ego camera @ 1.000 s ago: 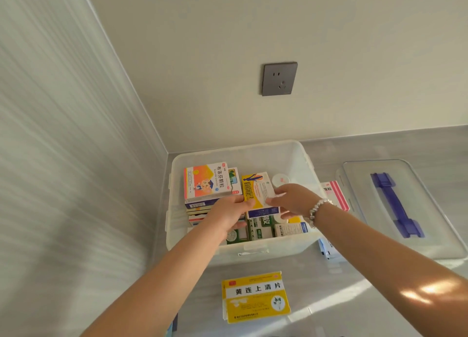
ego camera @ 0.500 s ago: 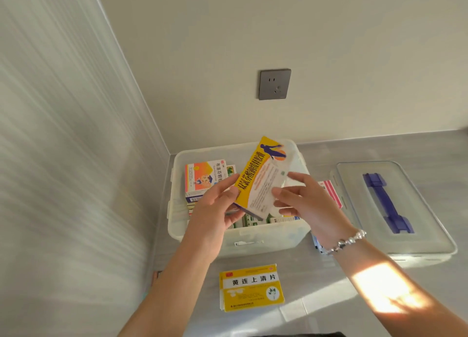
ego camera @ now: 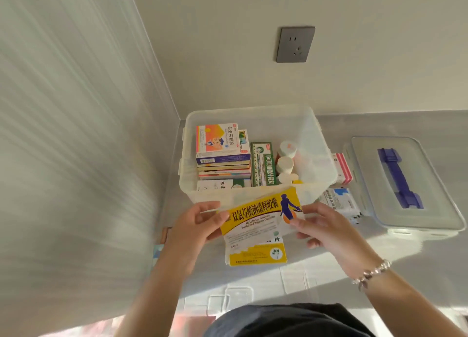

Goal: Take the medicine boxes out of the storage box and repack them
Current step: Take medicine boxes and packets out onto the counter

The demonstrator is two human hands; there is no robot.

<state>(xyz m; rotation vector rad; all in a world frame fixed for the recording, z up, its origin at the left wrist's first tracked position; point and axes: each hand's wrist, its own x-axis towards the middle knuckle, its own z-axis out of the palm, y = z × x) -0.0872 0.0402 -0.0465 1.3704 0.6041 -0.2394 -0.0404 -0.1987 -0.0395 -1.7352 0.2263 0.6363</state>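
A clear plastic storage box stands in the counter's corner, holding a stack of medicine boxes, a green box and white bottles. Both hands hold a yellow-and-white medicine box flat in front of the storage box, above the counter. My left hand grips its left end and my right hand its right end. Under it on the counter lies another yellow box, partly hidden.
The storage box's clear lid with a blue handle lies on the counter to the right. Two more medicine boxes, a pink one and a blue-white one, lie between box and lid. Walls close in behind and left.
The yellow-and-white box came up out of the storage box in both hands, then moved toward me and down, turning flat over the yellow box on the counter.
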